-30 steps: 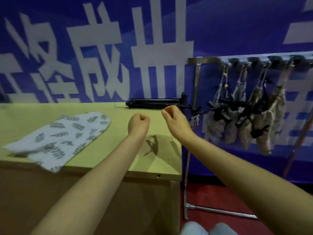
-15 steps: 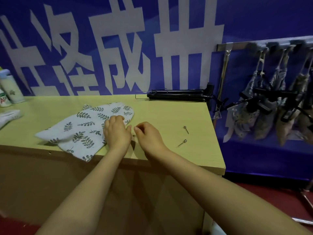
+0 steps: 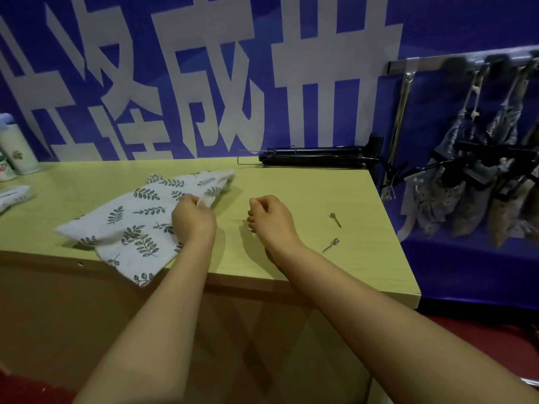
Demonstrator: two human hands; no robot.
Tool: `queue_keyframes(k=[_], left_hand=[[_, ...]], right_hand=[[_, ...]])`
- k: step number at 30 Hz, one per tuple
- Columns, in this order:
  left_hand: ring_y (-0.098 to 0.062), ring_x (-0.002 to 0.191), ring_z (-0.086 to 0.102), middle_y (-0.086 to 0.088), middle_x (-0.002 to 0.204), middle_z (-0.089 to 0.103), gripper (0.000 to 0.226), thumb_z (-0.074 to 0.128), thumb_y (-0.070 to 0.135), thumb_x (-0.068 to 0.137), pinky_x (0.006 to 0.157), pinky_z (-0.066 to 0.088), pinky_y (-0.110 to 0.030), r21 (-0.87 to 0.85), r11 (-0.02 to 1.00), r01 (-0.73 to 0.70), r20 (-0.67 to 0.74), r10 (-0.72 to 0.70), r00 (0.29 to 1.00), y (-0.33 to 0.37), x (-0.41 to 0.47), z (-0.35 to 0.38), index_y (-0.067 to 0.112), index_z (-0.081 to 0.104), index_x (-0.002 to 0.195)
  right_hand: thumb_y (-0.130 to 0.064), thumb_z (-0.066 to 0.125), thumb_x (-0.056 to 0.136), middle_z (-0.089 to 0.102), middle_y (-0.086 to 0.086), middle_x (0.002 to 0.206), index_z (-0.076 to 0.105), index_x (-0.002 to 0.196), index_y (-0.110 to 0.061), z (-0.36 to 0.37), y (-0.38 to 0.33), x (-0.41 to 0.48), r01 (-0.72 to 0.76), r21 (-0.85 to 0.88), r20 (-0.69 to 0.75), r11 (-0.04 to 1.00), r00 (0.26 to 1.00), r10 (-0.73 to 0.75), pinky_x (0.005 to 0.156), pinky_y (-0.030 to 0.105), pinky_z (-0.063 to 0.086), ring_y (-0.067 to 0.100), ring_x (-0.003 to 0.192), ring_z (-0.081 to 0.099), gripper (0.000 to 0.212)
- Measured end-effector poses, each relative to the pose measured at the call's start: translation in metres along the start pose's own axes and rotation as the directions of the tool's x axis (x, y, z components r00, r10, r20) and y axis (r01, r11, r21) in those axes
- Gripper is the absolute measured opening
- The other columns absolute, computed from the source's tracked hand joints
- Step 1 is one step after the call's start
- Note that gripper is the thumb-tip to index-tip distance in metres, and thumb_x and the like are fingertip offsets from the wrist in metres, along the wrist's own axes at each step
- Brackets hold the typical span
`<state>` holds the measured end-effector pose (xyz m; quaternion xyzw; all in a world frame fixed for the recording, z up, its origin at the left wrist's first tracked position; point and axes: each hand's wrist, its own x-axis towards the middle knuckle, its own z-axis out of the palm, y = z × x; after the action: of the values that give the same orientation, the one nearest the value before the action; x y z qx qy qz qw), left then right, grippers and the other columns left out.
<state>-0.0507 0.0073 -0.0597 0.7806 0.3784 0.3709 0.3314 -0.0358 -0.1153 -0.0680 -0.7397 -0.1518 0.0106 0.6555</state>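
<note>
Seen from a head-worn camera looking down at a pale green-yellow tabletop (image 3: 291, 185) set against a blue banner (image 3: 423, 21) with large white characters. A white leaf-print cloth (image 3: 137, 225) lies crumpled on the left half of the table, its near corner hanging over the front edge. The person's left hand (image 3: 194, 220) rests on the cloth's right side, thumb and fingers curled and pinching a raised fold of the fabric. The right hand (image 3: 271, 220) is on the bare table just right of the cloth, apart from the left hand, with fingers curled in and thumb tip against the forefinger; whether anything is pinched there cannot be made out. Two small metal pins with round heads lie on the table to the right of that hand, the far pin (image 3: 335, 219) and the near pin (image 3: 331, 245), neither touched. A black folded frame (image 3: 318, 157) lies along the table's back edge. Two bottles (image 3: 17, 150) stand at the far left. Beyond the table's right end, fabric bundles (image 3: 472, 199) hang from a metal rack (image 3: 408, 71)
</note>
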Motion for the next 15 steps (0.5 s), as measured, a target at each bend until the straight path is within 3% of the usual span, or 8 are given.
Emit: queue_keyframes(k=[2,4,6,9,13,15], left_hand=[[-0.036,0.097,0.057,-0.018,0.105,0.061,0.024,0.038,0.015,0.096,0.077,0.042,-0.038,-0.105,0.994,0.003,-0.071,-0.011,0.997,0.003,-0.007,-0.008,0.0,0.054,0.106],[-0.032,0.092,0.054,-0.015,0.101,0.057,0.025,0.035,0.018,0.096,0.074,0.038,-0.037,-0.158,0.987,0.015,-0.126,-0.035,0.991,0.006,-0.012,-0.014,0.001,0.052,0.105],[-0.024,0.072,0.046,-0.007,0.08,0.052,0.022,0.036,0.022,0.093,0.066,0.033,-0.033,-0.241,0.97,0.02,-0.129,-0.052,0.99,0.005,-0.016,-0.018,0.009,0.052,0.085],[-0.021,0.055,0.033,-0.003,0.055,0.037,0.031,0.037,0.026,0.085,0.057,0.026,-0.031,-0.298,0.953,-0.051,-0.108,0.02,0.994,0.0,-0.021,-0.019,0.017,0.036,0.056],[-0.02,0.05,0.032,0.0,0.048,0.036,0.04,0.04,0.029,0.089,0.051,0.023,-0.026,-0.187,0.968,-0.166,-0.031,0.163,0.986,0.002,-0.025,-0.017,0.018,0.036,0.05],[-0.017,0.048,0.036,0.002,0.049,0.043,0.038,0.043,0.03,0.089,0.049,0.022,-0.024,-0.044,0.961,-0.274,-0.003,0.275,0.962,0.006,-0.029,-0.017,0.017,0.047,0.054]], right_hand=[[-0.033,0.045,0.097,0.064,0.006,0.099,0.057,0.103,-0.015,-0.001,-0.001,-0.002,-0.015,0.053,0.026,0.998,1.0,0.014,0.092,0.049,0.051,0.025,0.097,0.063,0.023],[-0.034,0.045,0.098,0.063,0.007,0.108,0.055,0.116,-0.009,-0.003,-0.005,-0.005,-0.038,0.108,0.083,0.993,0.996,0.029,0.093,0.046,0.052,0.022,0.098,0.065,0.032],[-0.038,0.044,0.098,0.061,0.007,0.119,0.05,0.13,-0.01,-0.008,-0.007,-0.007,-0.075,0.201,0.177,0.977,0.983,0.039,0.094,0.04,0.053,0.019,0.102,0.064,0.043],[-0.047,0.045,0.096,0.062,0.007,0.119,0.051,0.13,-0.012,-0.017,-0.015,-0.009,-0.189,0.375,0.296,0.907,0.952,0.076,0.093,0.032,0.053,0.02,0.104,0.065,0.049],[-0.04,0.058,0.091,0.055,0.02,0.131,0.02,0.148,-0.012,-0.017,-0.013,-0.001,-0.297,0.505,0.261,0.81,0.947,0.185,0.091,0.038,0.054,0.023,0.098,0.067,0.075],[-0.033,0.058,0.092,0.058,0.022,0.124,0.03,0.141,-0.003,-0.018,-0.011,0.003,-0.335,0.538,0.254,0.773,0.939,0.23,0.09,0.04,0.055,0.028,0.102,0.066,0.064]])
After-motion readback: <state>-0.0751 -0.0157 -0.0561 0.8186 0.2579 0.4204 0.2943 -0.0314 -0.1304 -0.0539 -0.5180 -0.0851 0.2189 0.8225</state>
